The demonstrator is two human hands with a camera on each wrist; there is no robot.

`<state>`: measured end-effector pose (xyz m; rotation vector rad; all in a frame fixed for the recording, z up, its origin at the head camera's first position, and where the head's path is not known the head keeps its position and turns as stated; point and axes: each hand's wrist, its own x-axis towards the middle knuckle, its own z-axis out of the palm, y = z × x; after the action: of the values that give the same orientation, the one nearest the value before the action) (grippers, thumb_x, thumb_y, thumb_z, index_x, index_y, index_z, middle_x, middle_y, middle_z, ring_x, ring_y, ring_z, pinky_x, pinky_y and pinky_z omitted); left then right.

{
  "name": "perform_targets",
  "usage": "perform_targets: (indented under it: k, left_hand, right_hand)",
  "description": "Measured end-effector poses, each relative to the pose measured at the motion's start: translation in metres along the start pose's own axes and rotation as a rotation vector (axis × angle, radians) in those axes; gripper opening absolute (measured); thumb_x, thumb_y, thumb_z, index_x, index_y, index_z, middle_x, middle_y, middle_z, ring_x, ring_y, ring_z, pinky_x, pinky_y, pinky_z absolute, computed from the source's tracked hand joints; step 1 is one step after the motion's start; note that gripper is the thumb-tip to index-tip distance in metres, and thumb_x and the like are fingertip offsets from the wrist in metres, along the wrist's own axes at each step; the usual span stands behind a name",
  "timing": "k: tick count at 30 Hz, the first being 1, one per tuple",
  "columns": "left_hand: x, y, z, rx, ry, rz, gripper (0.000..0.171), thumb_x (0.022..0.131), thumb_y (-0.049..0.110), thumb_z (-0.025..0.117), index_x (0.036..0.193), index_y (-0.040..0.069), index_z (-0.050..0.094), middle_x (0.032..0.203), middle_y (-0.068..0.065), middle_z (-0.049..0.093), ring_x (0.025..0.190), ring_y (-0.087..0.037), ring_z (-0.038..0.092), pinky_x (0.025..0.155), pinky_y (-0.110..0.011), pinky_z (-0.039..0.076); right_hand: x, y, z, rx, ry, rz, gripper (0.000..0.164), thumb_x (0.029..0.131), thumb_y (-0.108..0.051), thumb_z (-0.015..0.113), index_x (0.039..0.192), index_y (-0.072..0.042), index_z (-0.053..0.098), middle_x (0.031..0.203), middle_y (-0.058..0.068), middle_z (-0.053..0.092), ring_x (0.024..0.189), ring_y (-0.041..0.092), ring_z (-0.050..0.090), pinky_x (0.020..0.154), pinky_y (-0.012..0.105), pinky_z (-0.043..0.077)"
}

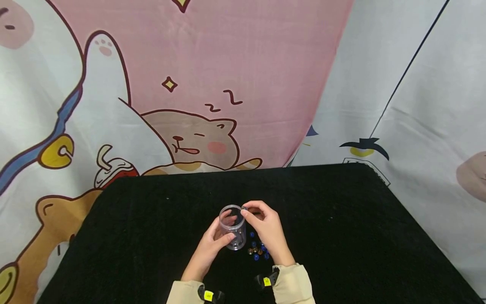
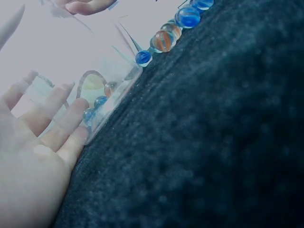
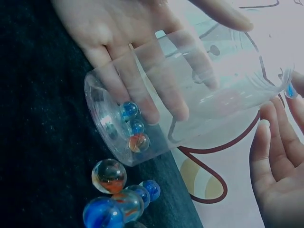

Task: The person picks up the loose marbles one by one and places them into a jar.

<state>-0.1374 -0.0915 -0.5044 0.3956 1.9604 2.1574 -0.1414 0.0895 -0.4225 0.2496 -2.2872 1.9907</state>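
Observation:
My left hand [image 1: 208, 248] grips a clear plastic jar [image 1: 237, 241] from the left side, its mouth facing up. Seen from the right wrist, two blue marbles and an orange one [image 3: 139, 142] lie at the bottom of the jar. At the rim, my right hand [image 1: 271, 228] pinches a blue marble [image 3: 290, 90] between thumb and fingertip, the other fingers loosely bent. Several loose blue and orange glass marbles [image 3: 109, 176] rest on the cloth beside the jar, below my right hand.
A black cloth [image 1: 152, 236] covers the table under both hands. Behind it hangs a printed curtain [image 1: 265, 84] with cartoon animals. Dark wrist straps with yellow tags [image 1: 208, 295] sit at the cream sleeves [image 1: 294, 285].

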Motion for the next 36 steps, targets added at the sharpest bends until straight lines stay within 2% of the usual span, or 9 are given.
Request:
perform_targets:
  k: [7, 12, 22, 30, 36]
  left_hand:
    - [0.0001, 0.0001, -0.0003, -0.006, -0.009, 0.010, 0.053, 0.088, 0.017, 0.054, 0.137, 0.023, 0.032, 0.135, -0.010, 0.040, 0.125, -0.029, 0.035, 0.098, -0.052, 0.029]
    - [-0.0007, -0.0003, -0.0004, -0.007, -0.009, 0.005, 0.054, 0.088, 0.018, 0.054, 0.137, 0.024, 0.032, 0.135, -0.011, 0.040, 0.125, -0.028, 0.035, 0.098, -0.051, 0.029]
    - [-0.0010, -0.0027, -0.0013, 0.001, -0.008, 0.007, 0.055, 0.088, 0.020, 0.055, 0.137, 0.021, 0.031, 0.135, -0.010, 0.040, 0.124, -0.028, 0.036, 0.098, -0.051, 0.029]
    - [-0.0008, -0.0025, -0.0013, -0.009, -0.009, 0.003, 0.056, 0.088, 0.019, 0.055, 0.138, 0.020, 0.031, 0.135, -0.011, 0.040, 0.124, -0.029, 0.036, 0.098, -0.051, 0.030]
    - [0.0003, -0.0028, -0.0014, -0.003, -0.006, -0.003, 0.056, 0.087, 0.020, 0.056, 0.138, 0.021, 0.031, 0.135, -0.011, 0.040, 0.124, -0.029, 0.036, 0.097, -0.051, 0.030]
  right_hand:
    - [-0.0005, -0.0018, 0.0009, -0.003, -0.046, -0.053, 0.021, 0.085, -0.017, 0.061, 0.102, -0.006, 0.062, 0.101, 0.005, 0.060, 0.089, 0.019, 0.057, 0.079, 0.034, 0.048]
    - [-0.0018, -0.0032, 0.0022, -0.030, -0.081, -0.052, 0.022, 0.085, -0.019, 0.060, 0.103, -0.007, 0.061, 0.105, 0.003, 0.059, 0.094, 0.016, 0.056, 0.084, 0.039, 0.045]
    - [-0.0027, -0.0016, 0.0010, -0.045, -0.129, -0.035, 0.024, 0.087, -0.021, 0.058, 0.106, -0.007, 0.062, 0.110, 0.001, 0.059, 0.100, 0.013, 0.055, 0.086, 0.036, 0.045]
    - [-0.0032, -0.0028, 0.0010, -0.048, -0.125, -0.027, 0.023, 0.087, -0.022, 0.059, 0.106, -0.010, 0.062, 0.107, -0.001, 0.060, 0.096, 0.010, 0.056, 0.084, 0.034, 0.046]
    - [-0.0023, 0.0006, 0.0006, -0.055, -0.127, -0.040, 0.024, 0.087, -0.023, 0.058, 0.107, -0.011, 0.062, 0.108, -0.001, 0.060, 0.096, 0.014, 0.056, 0.082, 0.029, 0.047]
